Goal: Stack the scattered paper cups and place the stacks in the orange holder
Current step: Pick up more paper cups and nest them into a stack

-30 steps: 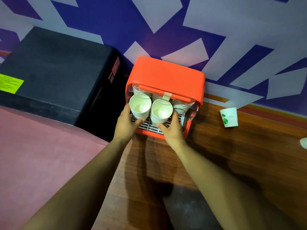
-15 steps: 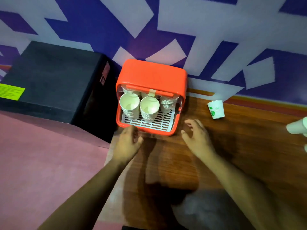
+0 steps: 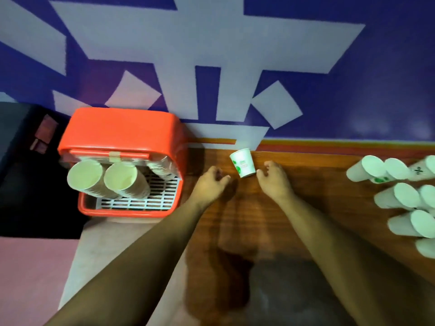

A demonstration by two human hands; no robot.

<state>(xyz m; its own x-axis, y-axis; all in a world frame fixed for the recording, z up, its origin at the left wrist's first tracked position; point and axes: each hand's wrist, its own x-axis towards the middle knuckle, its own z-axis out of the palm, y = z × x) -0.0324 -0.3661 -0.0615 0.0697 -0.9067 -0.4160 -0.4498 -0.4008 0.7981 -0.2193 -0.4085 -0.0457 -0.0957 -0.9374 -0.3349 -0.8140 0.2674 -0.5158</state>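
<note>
Cup [image 3: 243, 163] between empty, half-curled left grip [image 3: 209, 182] and right grip [image 3: 274, 178].

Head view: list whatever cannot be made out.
All in the head view:
cups at right: cut off by the frame edge, count unknown.
third stack in the orange holder: mostly hidden under its lid.
lone cup: print blurred, unreadable.
right hand: touching that cup or not, unclear.

A purple wall [image 3: 353, 90] carries pale grey angular shapes, with an orange stripe [image 3: 329, 145] along its bottom. Below lies a brown wooden tabletop [image 3: 341, 196]. At left stands a black box-shaped cabinet [image 3: 14, 137], near a pink surface [image 3: 28, 278].
</note>
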